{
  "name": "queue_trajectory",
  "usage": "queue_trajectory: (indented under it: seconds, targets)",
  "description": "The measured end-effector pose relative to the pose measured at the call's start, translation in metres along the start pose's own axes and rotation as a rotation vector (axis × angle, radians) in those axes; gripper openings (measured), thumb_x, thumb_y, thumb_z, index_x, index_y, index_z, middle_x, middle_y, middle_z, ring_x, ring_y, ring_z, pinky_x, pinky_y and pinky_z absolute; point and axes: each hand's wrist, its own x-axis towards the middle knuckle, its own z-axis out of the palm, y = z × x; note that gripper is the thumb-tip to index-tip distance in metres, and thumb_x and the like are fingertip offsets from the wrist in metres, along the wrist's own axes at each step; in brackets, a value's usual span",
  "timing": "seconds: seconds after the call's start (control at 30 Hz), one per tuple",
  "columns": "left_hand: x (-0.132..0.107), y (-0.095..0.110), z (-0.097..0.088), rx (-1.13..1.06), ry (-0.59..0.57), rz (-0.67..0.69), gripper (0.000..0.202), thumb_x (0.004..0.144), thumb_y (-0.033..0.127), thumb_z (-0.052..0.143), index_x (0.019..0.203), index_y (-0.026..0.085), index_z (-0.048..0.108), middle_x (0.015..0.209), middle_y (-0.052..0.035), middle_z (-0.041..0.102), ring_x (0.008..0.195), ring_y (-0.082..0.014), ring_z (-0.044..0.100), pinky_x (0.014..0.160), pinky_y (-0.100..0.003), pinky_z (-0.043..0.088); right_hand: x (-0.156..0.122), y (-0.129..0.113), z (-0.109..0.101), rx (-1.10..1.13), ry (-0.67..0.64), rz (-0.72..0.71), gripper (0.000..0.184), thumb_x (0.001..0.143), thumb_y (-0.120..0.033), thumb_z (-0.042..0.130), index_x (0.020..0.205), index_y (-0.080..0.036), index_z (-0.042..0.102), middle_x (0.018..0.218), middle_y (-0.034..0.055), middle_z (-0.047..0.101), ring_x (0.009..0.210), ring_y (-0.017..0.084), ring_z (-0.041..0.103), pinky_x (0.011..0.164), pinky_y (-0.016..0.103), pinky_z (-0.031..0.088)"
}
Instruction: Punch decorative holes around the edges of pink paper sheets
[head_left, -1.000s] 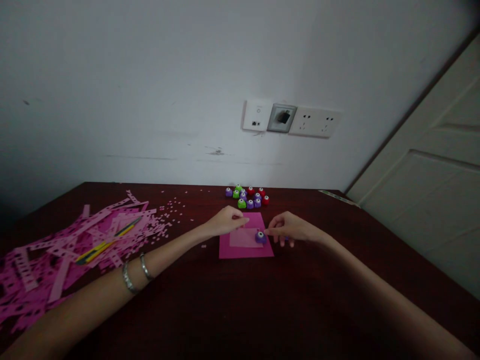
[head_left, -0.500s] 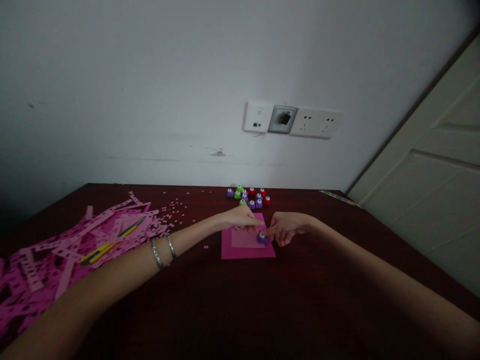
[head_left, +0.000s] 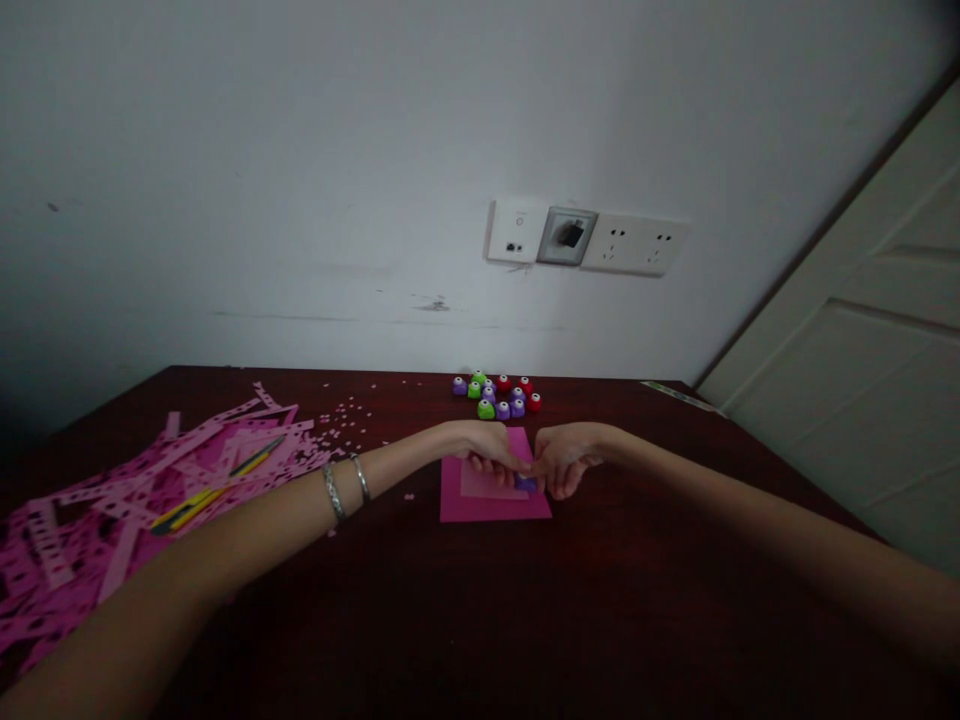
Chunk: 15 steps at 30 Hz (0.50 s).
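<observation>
On the dark red table [head_left: 480, 610], near its middle, a small purple punch [head_left: 526, 485] sits by the right end of a pale pink slip [head_left: 484, 487], which lies over a magenta sheet [head_left: 480, 512]. Both hands meet at the punch and hide most of it. Left hand [head_left: 487, 447]: fingers curled, a digit reaching onto the punch's top; whether it grips or only presses, cannot tell. Right hand [head_left: 568, 457]: fingers folded, one extended to the same top; grip likewise cannot be judged. Behind the magenta sheet stands a cluster of similar pieces [head_left: 517, 408], green, purple and red. Left side: heap of pink paper scraps [head_left: 124, 545], many perforated. Two silver bracelets [head_left: 334, 492] encircle the left forearm.
</observation>
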Motion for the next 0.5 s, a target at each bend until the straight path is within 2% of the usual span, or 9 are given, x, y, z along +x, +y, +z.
queue_trajectory:
  seconds: [0.17, 0.3, 0.5]
  targets:
    - [0.006, -0.001, 0.0, -0.021, -0.069, -0.06, 0.039, 0.072, 0.049, 0.06, 0.056, 0.014, 0.065, 0.057, -0.0048, 0.058, 0.041, -0.0058, 0.03, 0.04, -0.022, 0.023, 0.001, -0.005, -0.003, -0.01, -0.064, 0.024, 0.026, 0.068, -0.037, 0.071, 0.072, -0.012, 0.064, 0.057, 0.0037, 0.065, 0.057, 0.013, 0.065, 0.056, 0.022, 0.055]
    - [0.007, -0.005, 0.003, -0.05, -0.035, -0.012, 0.036, 0.069, 0.049, 0.064, 0.057, 0.014, 0.063, 0.056, -0.0039, 0.058, 0.041, -0.0055, 0.032, 0.037, -0.019, 0.021, 0.002, -0.009, 0.0, -0.018, -0.048, 0.02, 0.021, 0.07, -0.033, 0.069, 0.072, -0.012, 0.064, 0.055, 0.0016, 0.063, 0.055, 0.012, 0.063, 0.054, 0.02, 0.054]
    - [0.005, -0.006, 0.009, 0.023, 0.03, 0.039, 0.038, 0.07, 0.049, 0.063, 0.055, 0.014, 0.062, 0.056, -0.0037, 0.059, 0.042, -0.0064, 0.035, 0.04, -0.02, 0.026, 0.003, -0.013, 0.004, -0.039, -0.008, 0.027, 0.011, 0.073, -0.02, 0.064, 0.067, -0.01, 0.062, 0.052, 0.0023, 0.062, 0.053, 0.011, 0.062, 0.055, 0.02, 0.053]
